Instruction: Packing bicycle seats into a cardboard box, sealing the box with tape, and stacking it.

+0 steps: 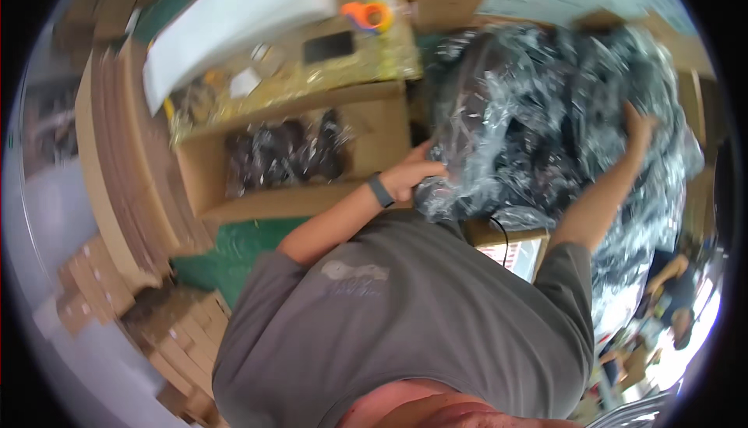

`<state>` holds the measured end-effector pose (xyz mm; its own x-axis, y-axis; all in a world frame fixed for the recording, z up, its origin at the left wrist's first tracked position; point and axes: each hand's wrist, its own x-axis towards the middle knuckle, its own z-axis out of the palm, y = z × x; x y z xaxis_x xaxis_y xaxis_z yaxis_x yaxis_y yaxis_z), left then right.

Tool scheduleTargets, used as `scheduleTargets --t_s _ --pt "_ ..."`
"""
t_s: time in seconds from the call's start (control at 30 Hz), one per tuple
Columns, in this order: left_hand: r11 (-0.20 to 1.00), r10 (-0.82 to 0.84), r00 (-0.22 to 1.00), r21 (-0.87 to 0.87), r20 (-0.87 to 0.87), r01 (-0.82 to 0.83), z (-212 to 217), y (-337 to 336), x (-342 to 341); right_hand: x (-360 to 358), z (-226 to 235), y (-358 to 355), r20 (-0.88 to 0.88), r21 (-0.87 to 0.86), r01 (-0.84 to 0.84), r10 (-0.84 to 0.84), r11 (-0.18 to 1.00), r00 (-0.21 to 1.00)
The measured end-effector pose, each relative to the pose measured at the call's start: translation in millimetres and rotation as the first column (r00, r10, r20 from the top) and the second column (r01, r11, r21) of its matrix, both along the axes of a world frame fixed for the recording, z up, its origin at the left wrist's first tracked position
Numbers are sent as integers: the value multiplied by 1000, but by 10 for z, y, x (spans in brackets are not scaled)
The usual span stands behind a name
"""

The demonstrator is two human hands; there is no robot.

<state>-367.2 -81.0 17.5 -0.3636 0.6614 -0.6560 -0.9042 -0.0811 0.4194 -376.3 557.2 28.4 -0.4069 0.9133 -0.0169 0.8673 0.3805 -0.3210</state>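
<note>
A large clear plastic bag (545,116) stuffed with dark items fills the upper right. My left hand (417,175), a dark band on its wrist, grips the bag's lower left side. My right hand (639,128) reaches up and clutches the bag's right side. The bag sits between both hands, above a small cardboard box (510,245) in front of my grey shirt. To the left stands an open cardboard box (382,128) holding a few dark plastic-wrapped bundles (284,155).
Behind the open box are a cluttered surface with a black phone (327,46), an orange tape dispenser (366,15) and a white sheet (234,15). Flat cardboard stacks (117,163) line the left. Another person (670,295) sits at the lower right. Green floor (234,245) shows below the box.
</note>
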Motion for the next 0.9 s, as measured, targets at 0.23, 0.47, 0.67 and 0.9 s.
scheduleTargets --t_s 0.23,0.47,0.67,0.9 --pt "967 -32 966 236 -258 95 191 -1744 -216 1444 317 -2356 -715 -573 -598 16 561 699" --pt "788 -161 953 -615 -255 -32 -3017 -2533 -34 -279 868 -5551 -111 -623 -780 979 68 173" --pt "578 325 824 -592 -465 -562 -4213 -2280 422 -737 -2060 -6838 558 -343 -885 689 -315 -462" --pt "121 -380 920 -991 -96 -53 -3321 -2262 -106 -509 -1539 -6695 -444 -64 -993 888 103 120"
